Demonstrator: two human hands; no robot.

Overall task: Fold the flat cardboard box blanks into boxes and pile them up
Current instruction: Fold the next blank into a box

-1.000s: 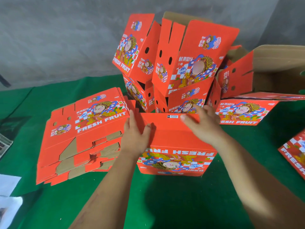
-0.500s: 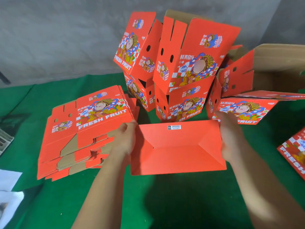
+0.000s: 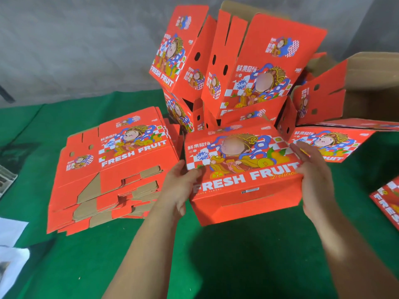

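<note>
a: look, the person holds a folded red fruit box [image 3: 241, 169] up between two hands, just above the green table cloth [image 3: 108, 266].

b: how are the hands?

a: the left hand [image 3: 177, 186] grips the box's left edge, thumb on the picture side, fingers curled under. the right hand [image 3: 313, 180] lies flat against the right side with straight fingers. it presses, it does not curl round.

b: where do the done boxes go?

a: right behind it is the pile of folded boxes [image 3: 226, 72]. they lean all ways, some tipped on their corners. to the left lies the stack of flat box blanks [image 3: 112, 169], with many to do.

b: what could go wrong?

a: i think the pile is the trouble. it looks wobbly. if this box lands hard on it, or on a tilted one, the top boxes could slide off and fall.

b: and the box itself?

a: the flat right hand only pushes. if it slips, the box could drop or its bottom could pop open.
</note>
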